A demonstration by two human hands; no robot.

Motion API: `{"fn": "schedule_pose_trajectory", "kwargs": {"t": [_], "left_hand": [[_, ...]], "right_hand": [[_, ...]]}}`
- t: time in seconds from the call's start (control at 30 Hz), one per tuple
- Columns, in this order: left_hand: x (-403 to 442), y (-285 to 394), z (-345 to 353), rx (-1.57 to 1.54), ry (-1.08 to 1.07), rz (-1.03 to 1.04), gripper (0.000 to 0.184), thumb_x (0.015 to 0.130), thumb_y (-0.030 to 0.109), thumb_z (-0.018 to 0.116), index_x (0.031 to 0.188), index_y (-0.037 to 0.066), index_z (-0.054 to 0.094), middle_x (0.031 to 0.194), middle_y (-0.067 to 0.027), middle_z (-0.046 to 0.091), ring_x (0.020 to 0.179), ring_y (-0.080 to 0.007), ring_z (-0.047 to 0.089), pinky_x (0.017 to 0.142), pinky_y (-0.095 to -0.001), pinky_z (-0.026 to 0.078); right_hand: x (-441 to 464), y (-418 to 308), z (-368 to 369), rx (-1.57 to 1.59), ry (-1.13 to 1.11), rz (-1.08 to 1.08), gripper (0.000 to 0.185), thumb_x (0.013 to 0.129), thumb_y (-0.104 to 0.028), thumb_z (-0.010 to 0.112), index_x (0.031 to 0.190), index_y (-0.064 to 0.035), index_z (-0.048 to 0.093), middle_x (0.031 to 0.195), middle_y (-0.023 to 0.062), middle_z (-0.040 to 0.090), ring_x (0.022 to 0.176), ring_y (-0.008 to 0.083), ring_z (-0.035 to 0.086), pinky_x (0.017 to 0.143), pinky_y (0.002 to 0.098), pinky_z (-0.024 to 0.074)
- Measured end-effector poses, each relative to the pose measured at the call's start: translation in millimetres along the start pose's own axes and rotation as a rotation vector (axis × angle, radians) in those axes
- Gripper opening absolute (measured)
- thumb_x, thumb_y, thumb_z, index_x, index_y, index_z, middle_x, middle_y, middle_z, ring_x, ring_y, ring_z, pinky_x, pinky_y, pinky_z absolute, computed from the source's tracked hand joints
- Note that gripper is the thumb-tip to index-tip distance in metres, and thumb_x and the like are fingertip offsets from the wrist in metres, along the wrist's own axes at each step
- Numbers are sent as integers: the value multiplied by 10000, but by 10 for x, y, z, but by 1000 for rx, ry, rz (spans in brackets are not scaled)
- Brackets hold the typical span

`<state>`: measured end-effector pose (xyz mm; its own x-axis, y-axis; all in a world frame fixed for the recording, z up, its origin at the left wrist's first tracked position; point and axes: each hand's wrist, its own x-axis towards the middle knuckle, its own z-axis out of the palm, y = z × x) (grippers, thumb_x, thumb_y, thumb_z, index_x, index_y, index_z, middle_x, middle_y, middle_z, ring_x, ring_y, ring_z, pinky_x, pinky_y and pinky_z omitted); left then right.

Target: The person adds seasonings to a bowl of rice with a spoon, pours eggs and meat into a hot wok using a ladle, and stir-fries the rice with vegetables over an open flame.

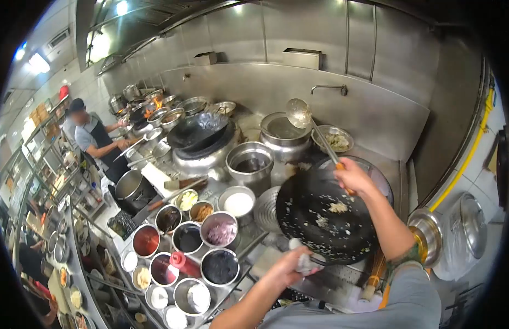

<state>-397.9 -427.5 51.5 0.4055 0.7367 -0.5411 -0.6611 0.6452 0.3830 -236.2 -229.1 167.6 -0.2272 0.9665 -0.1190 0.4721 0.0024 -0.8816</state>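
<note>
My right hand is closed around the wooden grip of a long-handled ladle, whose round bowl is raised above the back of the stove. My left hand grips the near edge of a black wok through a folded white cloth. Small pale chopped bits are scattered over the wok's inside, with a couple of larger light clumps near its middle. Behind the ladle's shaft sits a metal bowl of pale green and white food.
Several metal containers of sauces and ingredients, including chopped purple onion, stand to my left, with a red squeeze bottle among them. Another black wok rests on a burner farther back. A co-worker stands at far left near flames.
</note>
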Motion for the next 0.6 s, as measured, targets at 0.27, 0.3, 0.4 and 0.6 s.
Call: {"fn": "schedule_pose_trajectory", "kwargs": {"t": [0.27,0.3,0.4,0.6], "left_hand": [[1590,-677,24,143,70,-119,184,864,165,557,1021,71,534,964,-78,605,835,-224,611,693,-363,557],[1687,-694,62,135,72,-144,196,870,171,554,1034,67,526,982,-80,598,838,-226,609,694,-362,558],[1647,-739,-248,151,81,-135,298,881,245,585,1101,60,506,1031,-98,577,877,-226,606,703,-355,561],[826,-446,-1475,1004,383,182,822,713,543,737,1212,-57,478,1146,-220,597,1097,-268,574,845,-373,500]], "right_hand": [[1939,1358,535,24,104,132,105,702,-10,514,645,67,556,542,144,540,408,250,507,384,394,376],[2091,1390,424,139,-61,246,39,737,-13,536,705,8,533,574,96,524,411,179,479,377,312,349],[2098,1387,365,1351,-310,476,68,776,-17,549,778,-48,489,642,34,499,458,99,473,396,228,329],[1292,1178,131,1637,-470,359,181,850,-49,567,960,47,460,735,2,499,542,49,499,419,191,348]]}}
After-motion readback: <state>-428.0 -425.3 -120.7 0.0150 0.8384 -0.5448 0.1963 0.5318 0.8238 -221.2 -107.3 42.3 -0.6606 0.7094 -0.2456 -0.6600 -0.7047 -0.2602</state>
